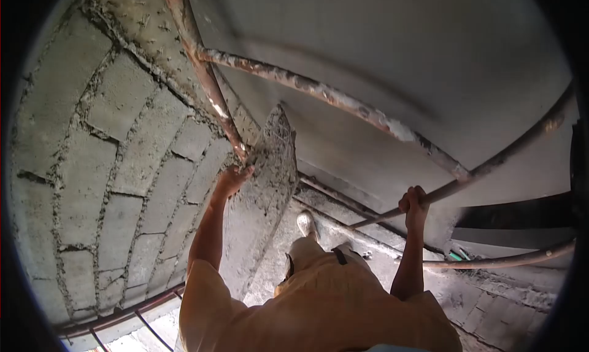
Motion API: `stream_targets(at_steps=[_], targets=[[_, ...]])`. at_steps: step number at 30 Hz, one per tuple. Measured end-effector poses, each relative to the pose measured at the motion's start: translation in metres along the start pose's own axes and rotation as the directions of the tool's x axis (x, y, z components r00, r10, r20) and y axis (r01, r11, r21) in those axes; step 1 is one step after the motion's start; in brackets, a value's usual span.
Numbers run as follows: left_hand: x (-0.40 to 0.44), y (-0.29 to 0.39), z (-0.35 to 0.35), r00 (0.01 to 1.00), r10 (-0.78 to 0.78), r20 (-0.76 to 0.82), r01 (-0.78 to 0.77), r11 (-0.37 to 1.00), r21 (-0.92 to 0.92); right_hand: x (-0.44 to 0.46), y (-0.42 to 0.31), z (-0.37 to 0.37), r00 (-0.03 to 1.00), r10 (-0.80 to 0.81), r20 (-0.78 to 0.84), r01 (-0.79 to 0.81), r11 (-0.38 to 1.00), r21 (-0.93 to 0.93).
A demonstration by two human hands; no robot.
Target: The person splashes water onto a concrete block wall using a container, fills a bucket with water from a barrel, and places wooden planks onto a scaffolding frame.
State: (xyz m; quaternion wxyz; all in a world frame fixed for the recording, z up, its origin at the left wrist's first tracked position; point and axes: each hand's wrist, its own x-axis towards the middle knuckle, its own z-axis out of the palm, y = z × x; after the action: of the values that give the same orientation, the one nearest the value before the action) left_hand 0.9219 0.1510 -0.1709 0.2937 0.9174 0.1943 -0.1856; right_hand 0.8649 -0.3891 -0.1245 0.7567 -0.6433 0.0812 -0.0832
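Observation:
A rusty, mortar-spattered pipe frame (331,97) stretches in front of me, two long pipes joined by a crossbar. My left hand (230,181) is closed round the left pipe (215,94) near its lower visible part, beside a rough concrete edge (276,146). Some of its fingers are hidden. On the other side, my right hand (415,206) makes a fist round the right pipe (497,158), below the point where the crossbar meets it. The pipe carries on past that fist toward the floor.
A block wall (129,186) with rough mortar joints rises at left, and a smooth grey wall (392,33) stands ahead. Another pipe (509,262) curves across the lower right, near small green objects (459,254). A metal railing (123,316) runs along the bottom left.

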Motion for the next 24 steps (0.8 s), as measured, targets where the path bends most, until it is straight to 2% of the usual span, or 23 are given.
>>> stream_targets(at_steps=[1, 2, 3, 4, 5, 6, 7, 8, 9, 11, 14, 17, 18, 22, 24], targets=[[0.020, -0.007, 0.008, 0.973, -0.121, 0.199, 0.116, 0.993, 0.038, -0.005, -0.002, 0.006, 1.000, 0.017, 0.002, -0.017, 0.999, 0.047], [0.031, -0.016, 0.024, 0.988, -0.066, 0.141, 0.059, 0.997, 0.057, -0.007, 0.003, 0.007, 0.999, 0.017, -0.044, -0.014, 0.998, 0.062], [0.021, -0.004, 0.027, 0.987, -0.087, 0.138, 0.109, 0.980, -0.164, -0.005, 0.009, 0.002, 1.000, 0.008, 0.006, -0.009, 0.989, 0.146], [0.020, 0.005, 0.029, 0.984, -0.118, 0.134, 0.154, 0.940, -0.305, -0.010, 0.004, 0.006, 0.997, 0.041, -0.071, -0.034, 0.994, 0.100], [0.032, -0.012, 0.034, 0.977, -0.087, 0.195, 0.141, 0.949, -0.282, -0.011, 0.000, 0.007, 0.998, 0.046, -0.032, -0.042, 0.991, 0.126], [0.036, -0.018, 0.044, 0.986, -0.069, 0.151, 0.109, 0.956, -0.273, -0.010, -0.002, 0.008, 0.998, 0.039, -0.045, -0.032, 0.988, 0.151], [0.028, -0.006, 0.046, 0.991, -0.064, 0.116, 0.101, 0.930, -0.353, -0.011, 0.002, 0.002, 0.996, 0.041, -0.073, -0.033, 0.994, 0.109], [0.035, -0.014, 0.048, 0.991, -0.008, 0.131, 0.049, 0.949, -0.312, -0.011, -0.001, 0.003, 0.997, 0.018, -0.077, -0.015, 0.999, 0.033], [0.027, -0.001, 0.051, 0.997, 0.020, 0.074, 0.009, 0.924, -0.383, -0.009, 0.001, -0.002, 0.998, 0.033, -0.059, -0.030, 0.998, 0.051], [0.030, -0.002, 0.055, 0.994, -0.026, 0.102, 0.058, 0.942, -0.331, -0.008, -0.001, -0.005, 0.998, 0.046, -0.039, -0.045, 0.999, 0.015], [0.020, 0.015, 0.054, 0.995, -0.014, 0.094, 0.045, 0.943, -0.329, -0.006, -0.005, 0.000, 0.999, 0.048, -0.010, -0.048, 0.999, -0.016], [0.017, 0.016, 0.052, 0.992, -0.002, 0.128, 0.051, 0.923, -0.381, -0.001, -0.004, 0.014, 1.000, 0.009, -0.025, -0.011, 0.997, -0.081], [0.018, 0.013, 0.055, 0.994, 0.039, 0.100, 0.006, 0.912, -0.410, 0.000, -0.006, 0.014, 1.000, 0.006, 0.004, -0.005, 0.998, -0.066], [0.018, 0.014, 0.051, 0.989, -0.026, 0.148, 0.077, 0.933, -0.351, -0.002, -0.003, 0.013, 1.000, 0.023, -0.014, -0.023, 0.999, -0.048], [0.017, 0.017, 0.054, 0.990, 0.009, 0.141, 0.047, 0.918, -0.394, -0.003, -0.006, 0.014, 0.999, 0.045, 0.018, -0.044, 0.999, -0.031]])
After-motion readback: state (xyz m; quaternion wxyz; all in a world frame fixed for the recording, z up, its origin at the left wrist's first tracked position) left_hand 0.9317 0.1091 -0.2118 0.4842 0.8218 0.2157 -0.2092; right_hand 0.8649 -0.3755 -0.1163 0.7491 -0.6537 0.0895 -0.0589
